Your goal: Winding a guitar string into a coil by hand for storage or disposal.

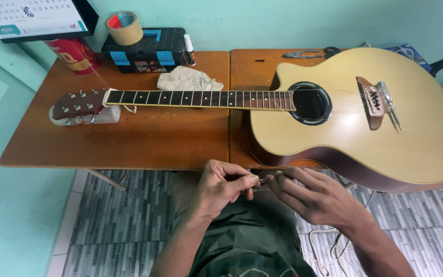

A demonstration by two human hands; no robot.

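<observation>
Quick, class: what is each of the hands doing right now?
Left hand: pinched shut on a thin guitar string.
Right hand: fingers pinch the same string.

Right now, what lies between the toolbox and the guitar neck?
In the head view, a crumpled pale cloth lies on the table between the black toolbox and the guitar neck.

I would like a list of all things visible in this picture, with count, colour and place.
acoustic guitar: one, pale wood, lying across both tables
tables: two, brown, side by side
neck rest: one, whitish, under the headstock
cloth: one, off-white, behind the neck
toolbox: one, black and blue, back of left table
tape roll: one, tan, on the toolbox
small bottle: one, white, beside the toolbox
can: one, red, back left
pliers: one, dark handles, behind the guitar
left hand: pinching something thin
right hand: fingertips meeting the left
</observation>
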